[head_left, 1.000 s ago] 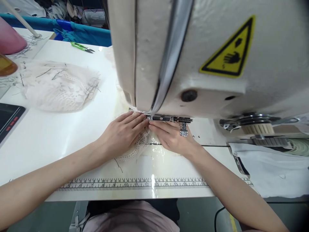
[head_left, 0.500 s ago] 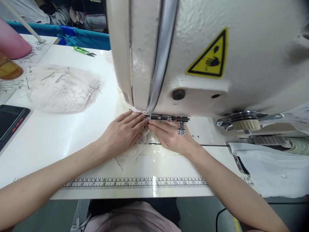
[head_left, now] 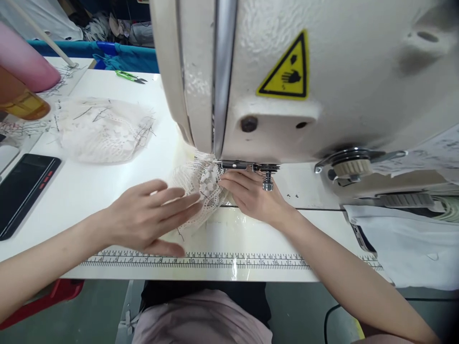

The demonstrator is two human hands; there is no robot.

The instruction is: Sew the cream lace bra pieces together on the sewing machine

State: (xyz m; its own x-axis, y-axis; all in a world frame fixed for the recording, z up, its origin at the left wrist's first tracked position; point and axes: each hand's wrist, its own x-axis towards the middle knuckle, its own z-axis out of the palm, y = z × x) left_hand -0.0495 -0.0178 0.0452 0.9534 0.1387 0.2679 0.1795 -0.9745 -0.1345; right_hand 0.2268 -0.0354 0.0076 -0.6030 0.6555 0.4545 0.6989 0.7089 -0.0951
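Note:
Under the head of a sewing machine (head_left: 201, 95) lies a piece of white lace fabric (head_left: 201, 191), its far edge at the machine's presser area. My left hand (head_left: 154, 215) hovers over the near left side of the lace, fingers spread and holding nothing. At the lace's right edge, just below the metal attachment with a screw (head_left: 234, 165), rests my right hand (head_left: 254, 196). Its fingers are together and its fingertips press on the lace edge; part of this hand is behind the attachment.
Another lace piece with loose threads (head_left: 107, 134) lies to the left. Beyond it are green thread snips (head_left: 131, 77). A black phone-like device (head_left: 27, 191) and a thread cone (head_left: 32, 57) stand farther left. A printed ruler (head_left: 251, 261) runs along the front edge; white cloth (head_left: 409, 248) lies right.
My left hand has lifted off the lace and moved left and toward me, its fingers spreading. More of the lace shows. My right hand stays at the machine. The camera view has shifted slightly.

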